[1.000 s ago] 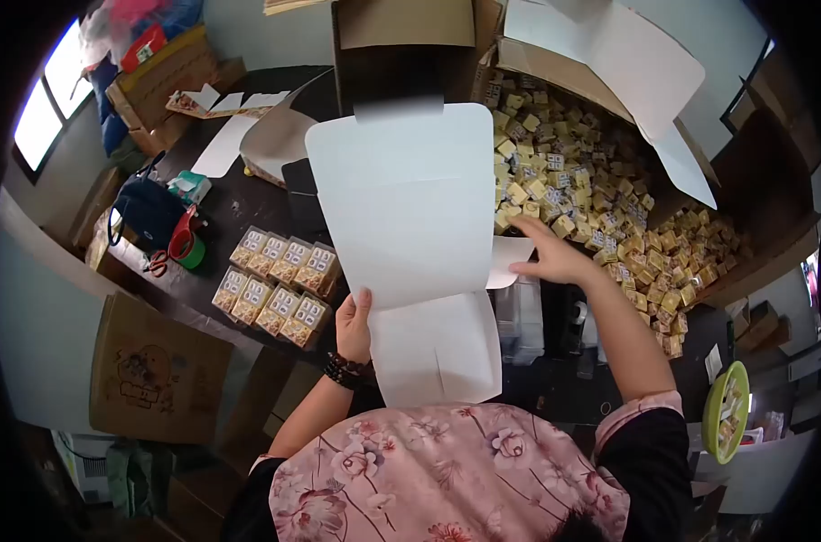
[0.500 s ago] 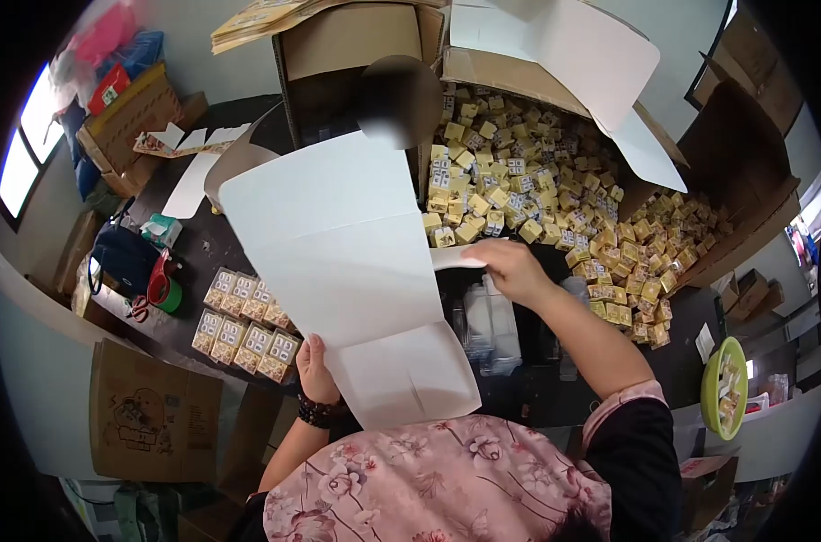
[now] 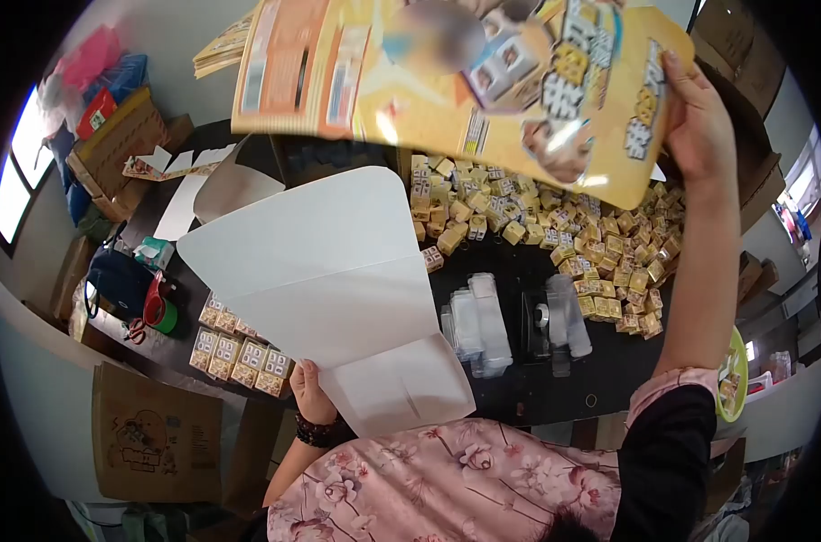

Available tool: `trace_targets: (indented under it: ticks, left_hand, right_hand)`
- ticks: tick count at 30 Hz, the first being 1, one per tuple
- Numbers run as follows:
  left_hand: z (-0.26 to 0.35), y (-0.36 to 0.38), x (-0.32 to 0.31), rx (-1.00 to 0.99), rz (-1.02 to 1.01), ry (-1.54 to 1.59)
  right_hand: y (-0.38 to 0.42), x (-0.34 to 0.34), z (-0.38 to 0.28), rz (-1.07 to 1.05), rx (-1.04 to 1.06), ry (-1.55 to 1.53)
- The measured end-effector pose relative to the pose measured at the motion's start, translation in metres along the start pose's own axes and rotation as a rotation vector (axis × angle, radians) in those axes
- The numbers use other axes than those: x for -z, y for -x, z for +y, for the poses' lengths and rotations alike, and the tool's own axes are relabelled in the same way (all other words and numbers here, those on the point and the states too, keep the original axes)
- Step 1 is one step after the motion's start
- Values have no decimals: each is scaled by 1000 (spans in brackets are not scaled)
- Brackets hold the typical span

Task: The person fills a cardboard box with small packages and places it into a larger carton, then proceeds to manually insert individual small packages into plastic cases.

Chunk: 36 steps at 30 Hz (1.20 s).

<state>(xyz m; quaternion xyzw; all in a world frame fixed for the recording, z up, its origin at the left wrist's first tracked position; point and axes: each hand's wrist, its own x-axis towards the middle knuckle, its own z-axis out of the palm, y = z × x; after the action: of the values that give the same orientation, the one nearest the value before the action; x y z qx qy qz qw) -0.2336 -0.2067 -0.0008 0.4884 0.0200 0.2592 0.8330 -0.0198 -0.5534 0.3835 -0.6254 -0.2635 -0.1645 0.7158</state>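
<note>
My left hand (image 3: 313, 394) grips the lower left edge of a large white folded card sheet (image 3: 338, 280), its thumb on top and a beaded bracelet at the wrist. High on the right, my right hand (image 3: 699, 122) is closed on the right edge of a printed yellow card sheet (image 3: 410, 90) with pictures and lettering. This yellow sheet hangs above a pile of small yellow boxes (image 3: 510, 203). Clear plastic sleeves (image 3: 487, 330) lie on the black table, right of the white sheet. Rows of small boxes (image 3: 239, 357) stand left of the white sheet.
More clear sleeves (image 3: 566, 321) and a small dark device lie on the table (image 3: 537, 393). Red-handled scissors (image 3: 137, 331), a green tape roll (image 3: 162, 314) and a dark bag (image 3: 121, 280) are at the left. A green basket (image 3: 734, 379) is at the right edge.
My right hand has moved up and right and now holds the printed yellow sheet over the box pile. The white sheet in my left hand has shifted slightly left and down.
</note>
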Motion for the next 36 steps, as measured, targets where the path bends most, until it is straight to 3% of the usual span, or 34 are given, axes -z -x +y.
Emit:
trace_targets:
  ticks: [2,5,8,11,14,17,18,21,22,24,28,30,34,35,36]
  left_hand:
    - [-3,-2,0,5,-8,-8]
    - [-8,-4,-3,8,-10,-9]
    - [-9,-5,-8,28,19,12]
    - [-15,-6,-1,37,-99,-14]
    - [-14,-7,-2,47,-74,-41]
    - [-29,-9,13,45,-47,-101]
    - [-32,-10,15,38,-47,-117]
    - [-32,-12,10,45,-35,-122]
    - [-30,-15,4,60,-28,-111]
    - [-34,-18,1,82,-28,-117]
    - [-42,-28,-1,151,-40,-145]
    - [-47,-36,-3,183,-25,-159]
    - [-54,-47,-7,222,-12,-241]
    - [-63,-52,-2,205,-30,-309]
    - [-61,-54,-5,215,-34,-341]
  right_hand:
    - [1,44,-19,-460,137,-97]
    - [-39,96,-31,-434,92,-498]
    - [-51,92,4,51,135,-1091]
    - [-54,58,60,505,95,-964]
    - [-14,2,89,533,-100,-898]
    - [8,-8,128,416,-206,-505]
    - [11,-9,126,412,-208,-507]
    - [7,2,113,259,-175,331]
    - [-1,8,100,211,-142,780]
    - [-8,10,81,239,123,1555]
    - [-49,16,50,194,258,1774]
    - [-81,27,45,199,648,1469]
    - [-140,58,27,170,394,1590]
    - [-172,97,36,269,459,1598]
    - [-177,96,40,309,373,1534]
